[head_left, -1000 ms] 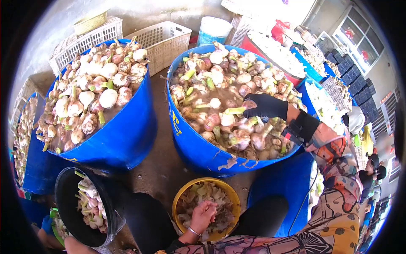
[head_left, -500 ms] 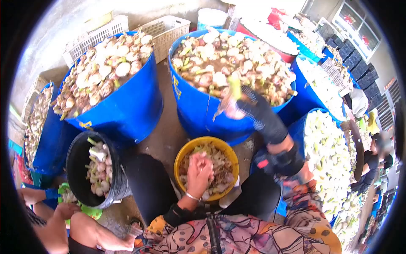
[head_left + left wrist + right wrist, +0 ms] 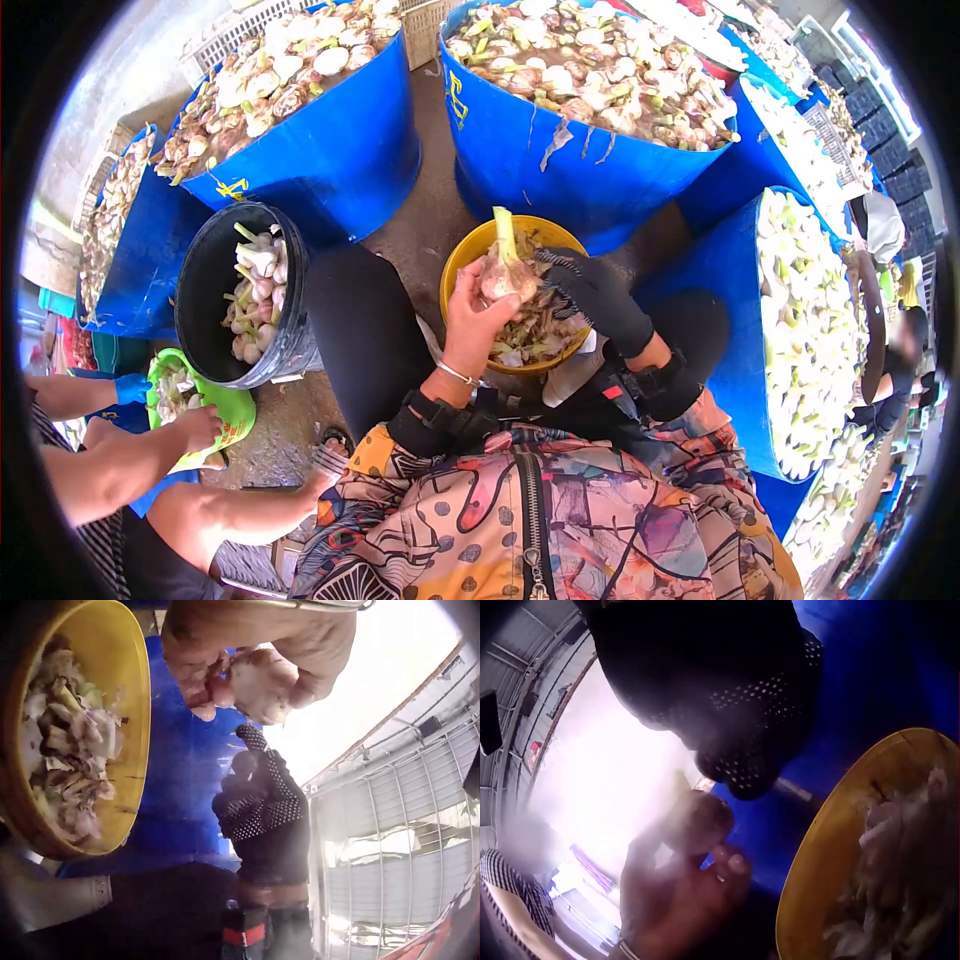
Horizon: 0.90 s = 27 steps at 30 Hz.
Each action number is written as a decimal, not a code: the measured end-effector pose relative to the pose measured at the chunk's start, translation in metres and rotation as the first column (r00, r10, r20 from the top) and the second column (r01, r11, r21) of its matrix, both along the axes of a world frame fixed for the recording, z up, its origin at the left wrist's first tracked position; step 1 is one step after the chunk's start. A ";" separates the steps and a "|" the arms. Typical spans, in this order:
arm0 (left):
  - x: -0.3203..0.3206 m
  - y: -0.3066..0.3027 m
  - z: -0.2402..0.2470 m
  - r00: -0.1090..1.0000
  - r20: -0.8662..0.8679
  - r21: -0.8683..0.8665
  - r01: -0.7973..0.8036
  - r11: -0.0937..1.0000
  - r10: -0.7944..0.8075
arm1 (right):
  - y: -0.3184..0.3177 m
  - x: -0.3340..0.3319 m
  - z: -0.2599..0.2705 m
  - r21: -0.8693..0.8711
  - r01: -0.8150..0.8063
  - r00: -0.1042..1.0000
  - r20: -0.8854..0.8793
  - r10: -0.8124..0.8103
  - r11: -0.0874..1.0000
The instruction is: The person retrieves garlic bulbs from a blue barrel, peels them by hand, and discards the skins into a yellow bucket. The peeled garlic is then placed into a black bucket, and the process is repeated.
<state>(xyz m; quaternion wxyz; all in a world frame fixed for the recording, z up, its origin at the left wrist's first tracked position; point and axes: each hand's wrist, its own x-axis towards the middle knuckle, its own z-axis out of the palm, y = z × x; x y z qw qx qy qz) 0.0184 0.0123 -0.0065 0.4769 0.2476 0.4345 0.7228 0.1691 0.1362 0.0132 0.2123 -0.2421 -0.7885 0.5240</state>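
My bare left hand grips a garlic bulb between thumb and fingers, its cut green stalk pointing up and away from me. The bulb's base shows in the left wrist view, over the left palm. Just right of it is my right hand in a black glove with white dots. In the left wrist view the gloved fingers are curled, apart from the bulb, and nothing shows gripped in them. Both hands are over a yellow bucket containing garlic peelings.
Large blue tubs of unpeeled garlic stand ahead. Left of my knee is a black bucket with garlic bulbs, and beyond it a green basin by another person's hands. A blue tub of pale garlic stands right.
The right hand has come back from the far tub with a garlic bulb, which is now in the left hand. The view has tilted down. The left hand has risen from the bucket.
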 end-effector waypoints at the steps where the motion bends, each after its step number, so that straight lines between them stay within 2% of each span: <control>1: -0.002 -0.003 0.005 0.999 0.040 0.012 0.013 1.000 -0.014 | -0.001 0.002 0.005 -0.033 0.073 0.997 -0.022 -0.074 0.997; 3: 0.001 -0.004 0.004 0.998 0.066 0.036 -0.004 0.999 0.001 | -0.008 0.007 0.019 -0.166 0.099 0.993 0.082 -0.086 0.981; 4: 0.001 -0.005 0.001 0.999 -0.051 0.047 -0.015 0.999 0.018 | -0.012 0.009 0.026 -0.234 0.118 0.987 0.133 -0.088 0.965; 6: 0.002 -0.005 -0.004 0.959 -0.280 0.073 -0.031 0.997 0.051 | -0.028 0.006 0.038 -0.147 0.084 0.982 0.182 -0.056 0.986; 7: 0.004 -0.005 -0.004 0.938 -0.338 0.063 -0.057 0.996 0.075 | -0.034 0.004 0.040 -0.104 0.064 0.977 0.210 -0.041 0.992; 9: 0.007 -0.005 -0.004 0.885 -0.449 0.048 -0.113 0.992 0.123 | -0.038 0.001 0.030 -0.134 0.060 0.992 0.119 -0.044 0.989; 12: 0.006 -0.010 0.001 0.575 -0.799 0.049 -0.235 0.971 0.179 | -0.041 -0.004 0.020 -0.127 0.057 0.998 0.039 -0.053 0.990; 15: 0.007 -0.011 0.005 0.410 -0.885 0.096 -0.301 0.949 0.220 | -0.043 -0.008 0.011 -0.132 0.068 0.997 -0.012 -0.070 0.989; 18: 0.008 -0.012 0.003 0.325 -0.915 0.133 -0.320 0.938 0.240 | -0.044 -0.009 -0.002 -0.189 0.097 0.992 -0.063 -0.111 0.977; 21: 0.009 -0.012 0.002 0.330 -0.916 0.127 -0.304 0.944 0.230 | -0.042 -0.006 -0.010 -0.213 0.128 0.987 -0.065 -0.145 0.969; 24: 0.008 -0.009 -0.003 0.481 -0.856 0.077 -0.244 0.967 0.190 | -0.032 0.000 -0.013 -0.254 0.116 0.992 -0.027 -0.127 0.960; 25: 0.008 -0.009 0.001 0.804 -0.586 -0.025 -0.144 0.989 0.102 | -0.027 0.003 -0.011 -0.275 0.106 0.993 -0.013 -0.114 0.956; 26: 0.007 -0.008 0.006 0.978 -0.208 -0.078 -0.010 0.997 -0.007 | -0.022 0.008 -0.008 -0.379 0.089 0.995 0.004 -0.095 0.921; 27: 0.007 -0.007 0.011 0.971 0.210 -0.071 0.132 0.989 -0.115 | -0.018 0.013 0.006 -0.479 0.073 0.997 0.019 -0.073 0.875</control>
